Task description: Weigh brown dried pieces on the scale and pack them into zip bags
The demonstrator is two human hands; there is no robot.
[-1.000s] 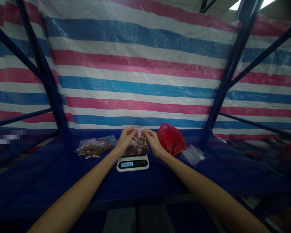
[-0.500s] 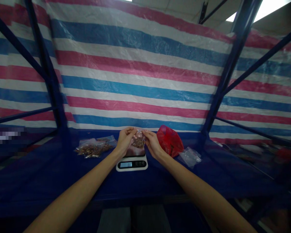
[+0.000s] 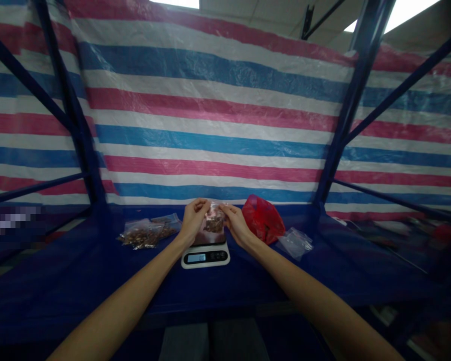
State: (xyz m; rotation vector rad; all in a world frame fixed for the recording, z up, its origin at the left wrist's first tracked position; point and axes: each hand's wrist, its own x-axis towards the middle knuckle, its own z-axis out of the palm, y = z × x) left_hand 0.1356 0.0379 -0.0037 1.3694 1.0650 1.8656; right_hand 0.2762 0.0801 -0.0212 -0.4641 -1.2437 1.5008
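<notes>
Between my two hands is a small clear plastic bag (image 3: 214,222) with brown bits in its lower part. My left hand (image 3: 193,218) pinches its top left edge, and my right hand (image 3: 237,220) pinches the top right. The bag is above a white digital scale (image 3: 205,257) with a dark plate; whether it touches the plate I cannot tell. The scale's lit display seems to read zero. Just right of my right hand sits an open red plastic bag (image 3: 263,218) with some brown stuff inside.
Filled clear bags (image 3: 146,233) lie in a pile on the left of the blue shelf (image 3: 135,281). Flat clear bags (image 3: 296,243) lie right of the red bag. Blue metal posts (image 3: 332,150) stand at both sides, with a striped plastic sheet (image 3: 218,110) behind.
The camera view has shifted slightly. Both hands still pinch the clear bag above the scale, nearly in the same place; the other things have stayed put.
</notes>
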